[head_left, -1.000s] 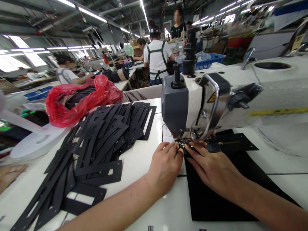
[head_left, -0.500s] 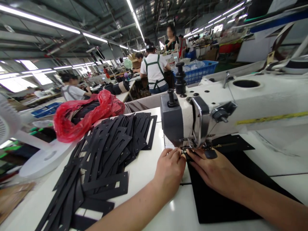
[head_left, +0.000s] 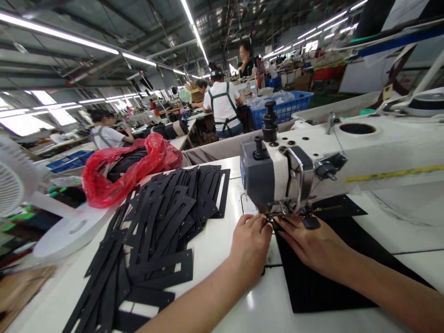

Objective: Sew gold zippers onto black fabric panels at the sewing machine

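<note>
Under the needle end of a white and grey sewing machine (head_left: 258, 171), both my hands meet at the edge of a black fabric panel (head_left: 322, 286). My left hand (head_left: 251, 245) is closed, its curled fingertips pinching at the panel's edge just left of the presser foot; what lies under them is mostly hidden. From the right, my right hand (head_left: 312, 243) reaches over the panel, thumb and fingers drawn together on its edge beside the foot. A dark knob or pad on the machine covers part of its back. The panel spreads flat beneath my right forearm.
Left of the machine lies a heap of black cut strips with slots (head_left: 163, 222). Behind it sits a red plastic bag (head_left: 138, 162), beside a white fan (head_left: 45, 203). A blue crate (head_left: 280, 108) and several people at work stand beyond.
The view has shifted slightly, so the machine and heap appear a little further right. My hands keep their places by the needle, with the panel's near edge slightly further from me.
</note>
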`<state>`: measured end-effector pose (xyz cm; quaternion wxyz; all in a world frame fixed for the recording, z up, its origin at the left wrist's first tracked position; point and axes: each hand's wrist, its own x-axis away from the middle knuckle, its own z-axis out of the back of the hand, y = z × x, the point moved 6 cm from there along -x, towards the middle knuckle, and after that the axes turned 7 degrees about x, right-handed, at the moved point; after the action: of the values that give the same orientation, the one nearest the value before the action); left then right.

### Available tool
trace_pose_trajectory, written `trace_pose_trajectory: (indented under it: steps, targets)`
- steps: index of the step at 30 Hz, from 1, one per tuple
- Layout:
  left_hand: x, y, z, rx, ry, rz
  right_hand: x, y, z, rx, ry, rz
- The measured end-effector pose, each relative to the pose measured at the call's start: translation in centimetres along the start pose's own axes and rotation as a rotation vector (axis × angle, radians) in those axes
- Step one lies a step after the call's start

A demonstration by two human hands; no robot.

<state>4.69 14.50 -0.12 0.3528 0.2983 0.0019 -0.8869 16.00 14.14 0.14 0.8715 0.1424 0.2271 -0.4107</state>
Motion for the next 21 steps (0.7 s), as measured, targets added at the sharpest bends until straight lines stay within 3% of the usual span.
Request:
trace_pose_trajectory:
  steps: [7, 13, 21]
  targets:
    - [-0.1, -0.3, 0.2, -0.012, -0.008, 0.038, 1.1, -0.7, 2.1, 0.099, 0.164, 0.061]
    - [-0.1, -0.6, 0.3, -0.032, 0.016, 0.056, 0.9, 0.1, 1.3, 0.159, 0.068, -0.069]
    - [0.3, -0.9, 0.2, -0.053, 0.013, 0.059, 0.9, 0.2, 0.8, 0.158, -0.011, -0.119]
